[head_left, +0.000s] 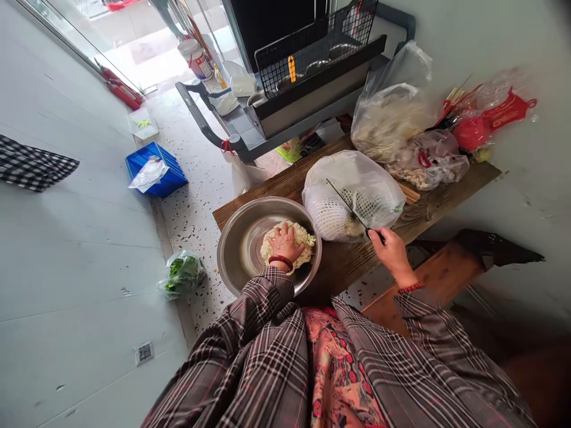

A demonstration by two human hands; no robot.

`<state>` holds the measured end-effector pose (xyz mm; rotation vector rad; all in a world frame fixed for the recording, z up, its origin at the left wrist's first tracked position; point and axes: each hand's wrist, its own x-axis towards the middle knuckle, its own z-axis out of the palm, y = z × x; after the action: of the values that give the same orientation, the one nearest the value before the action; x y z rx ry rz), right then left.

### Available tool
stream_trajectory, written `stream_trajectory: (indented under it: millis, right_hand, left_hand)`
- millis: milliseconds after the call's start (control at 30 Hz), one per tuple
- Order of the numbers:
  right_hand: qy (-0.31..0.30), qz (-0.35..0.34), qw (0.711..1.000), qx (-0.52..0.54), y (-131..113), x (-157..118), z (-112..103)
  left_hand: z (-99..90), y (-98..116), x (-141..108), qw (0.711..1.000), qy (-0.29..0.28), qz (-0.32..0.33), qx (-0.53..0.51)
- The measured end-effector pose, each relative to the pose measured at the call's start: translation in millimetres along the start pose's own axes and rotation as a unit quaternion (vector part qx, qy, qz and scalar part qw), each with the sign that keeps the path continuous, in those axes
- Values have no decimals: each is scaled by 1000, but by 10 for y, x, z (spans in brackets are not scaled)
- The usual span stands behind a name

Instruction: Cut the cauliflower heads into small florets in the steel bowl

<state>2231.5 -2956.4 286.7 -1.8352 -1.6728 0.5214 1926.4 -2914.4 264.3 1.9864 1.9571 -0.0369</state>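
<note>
My left hand [285, 244] lies palm down on a pale cauliflower [304, 238] in the wide steel bowl [236, 220]. Its fingers are spread across the top of the head; what the palm touches underneath is hidden. My right hand [391, 252] is closed around the dark handle of a thin-bladed knife [345, 202]. The blade points up and to the left, over a white plastic bag [334, 169] beside the bowl. Produce in white foam netting shows through that bag. Whether the blade touches the bag, I cannot tell.
The bowl and bags are on a wooden bench [348, 261]. More filled bags [397, 119] sit at its far right end. Beyond stands a grey cart [267, 139] with a black mesh rack. A blue crate [173, 175] and bagged greens [182, 270] are on the floor at left.
</note>
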Motion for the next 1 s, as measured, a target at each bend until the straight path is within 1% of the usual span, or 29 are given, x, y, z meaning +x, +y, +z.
stream_trajectory:
  millis: [33,67,133,200,233,267,333,433,500,633,700,767,833,900,1000]
  right_hand:
    - [-7,24,998,63,-42,-94,-19]
    - [-21,56,989,135,-97,-179,-25]
    - [-51,118,951,281,-235,-306,-3]
    - [-82,156,905,387,-384,-367,62]
    - [-94,167,889,416,-452,-377,105]
    - [-104,175,878,433,-510,-379,154]
    - [-121,181,873,437,-600,-373,266]
    - [-152,165,886,405,-717,-376,482]
    - [-160,135,905,370,-825,-385,676]
    - [-120,48,957,259,-1093,-382,1182]
    - [-104,30,974,197,-1189,-365,1443]
    - [-102,20,985,135,-1237,-345,1669]
    - [-102,15,991,80,-1252,-331,1843]
    - [-100,18,994,39,-1257,-325,1970]
    - [-96,29,995,14,-1269,-325,2080]
  left_hand:
    - [-14,-39,18,1000,5,-2,-2]
    - [-30,-87,31,1000,10,-5,-4]
    - [-61,-211,45,1000,20,-10,-12]
    - [-92,-373,38,999,32,-15,-26]
    - [-107,-465,26,998,40,-19,-36]
    - [-120,-561,8,997,49,-23,-47]
    - [-140,-750,-42,995,66,-39,-68]
    - [-141,-967,-137,992,75,-68,-72]
    - [-125,-1037,-194,992,76,-80,-57]
    - [-92,-1035,-265,995,64,-77,-23]
    - [-82,-1006,-294,996,54,-75,-8]
    - [-66,-979,-329,995,47,-84,3]
    - [-43,-956,-364,994,45,-100,5]
    - [-23,-942,-387,992,43,-116,5]
    - [-44,-937,-374,990,32,-136,9]
